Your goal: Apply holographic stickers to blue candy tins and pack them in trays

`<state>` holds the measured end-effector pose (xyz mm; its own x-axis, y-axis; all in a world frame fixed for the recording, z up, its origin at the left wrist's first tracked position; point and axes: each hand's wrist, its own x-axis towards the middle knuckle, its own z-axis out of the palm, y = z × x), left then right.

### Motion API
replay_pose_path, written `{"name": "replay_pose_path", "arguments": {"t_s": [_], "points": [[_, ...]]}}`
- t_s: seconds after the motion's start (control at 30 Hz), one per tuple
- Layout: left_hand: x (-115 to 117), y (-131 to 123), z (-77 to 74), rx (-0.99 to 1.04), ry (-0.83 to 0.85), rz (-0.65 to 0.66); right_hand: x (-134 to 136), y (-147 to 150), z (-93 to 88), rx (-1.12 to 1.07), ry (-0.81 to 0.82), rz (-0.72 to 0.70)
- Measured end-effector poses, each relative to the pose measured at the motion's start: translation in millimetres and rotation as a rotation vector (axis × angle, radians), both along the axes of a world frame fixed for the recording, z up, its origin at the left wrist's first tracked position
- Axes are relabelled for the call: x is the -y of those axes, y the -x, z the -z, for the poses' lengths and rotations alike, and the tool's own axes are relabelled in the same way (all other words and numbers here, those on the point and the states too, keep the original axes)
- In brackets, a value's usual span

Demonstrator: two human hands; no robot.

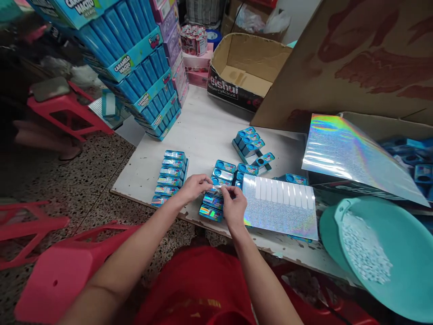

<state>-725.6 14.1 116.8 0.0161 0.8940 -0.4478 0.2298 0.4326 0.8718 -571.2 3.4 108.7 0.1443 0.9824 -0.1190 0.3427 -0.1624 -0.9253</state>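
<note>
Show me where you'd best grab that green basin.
Probably by the slotted handle on the green basin's rim, coming from the left: the handle sits on that side, and its opening should admit fingers. Keep it level: white pieces lie inside.

"CARAMELO MACIZO" in white lettering, repeated down fronts of stacked blue display boxes (pixel 131 74) at far left of bench (pixel 199 119); topmost wording cropped at upper edge. White "eishui" above smaller "ueberry&Drink," first letters out of sight, on black front of open carton (pixel 219 85) at rear. Print on small blue containers (pixel 169 180), purple boxes (pixel 172 38) and red shirt (pixel 199 275) too small or blurred to read.
</note>
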Motion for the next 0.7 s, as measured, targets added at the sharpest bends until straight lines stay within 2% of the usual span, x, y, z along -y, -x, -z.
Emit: {"name": "replay_pose_path", "arguments": {"t_s": [0.13, 0.27, 0.33, 0.43, 0.5, 0.6, 0.7], "points": [[-5.5, 5.6, -1.9, -0.035, -0.037, 0.021, -4.8, 4.3, -3.7, -0.108, 0.046, -0.016], [-1.2, 4.7, -5.4, -0.016, -0.083, -0.024, -4.1, 0.8, -6.5, -0.124, 0.052, -0.054], [1.0, 4.0, -6.0, 0.087, -0.033, -0.058, -3.1, -1.9, -6.9, -0.114, 0.057, -0.075], [3.8, 2.3, -3.8, 0.263, 0.137, -0.117, -2.3, -5.4, -5.8, -0.087, 0.057, -0.109], [5.0, 1.2, -0.7, 0.275, 0.162, -0.158, -3.2, -6.7, -3.7, -0.061, 0.062, -0.125], [2.0, 1.3, 3.5, 0.070, -0.008, -0.135, -8.3, -5.8, 1.3, 0.002, 0.056, -0.126], [-8.7, 3.5, 6.4, -0.233, -0.200, -0.006, -16.3, -0.6, 6.7, 0.143, 0.006, -0.112]]}}
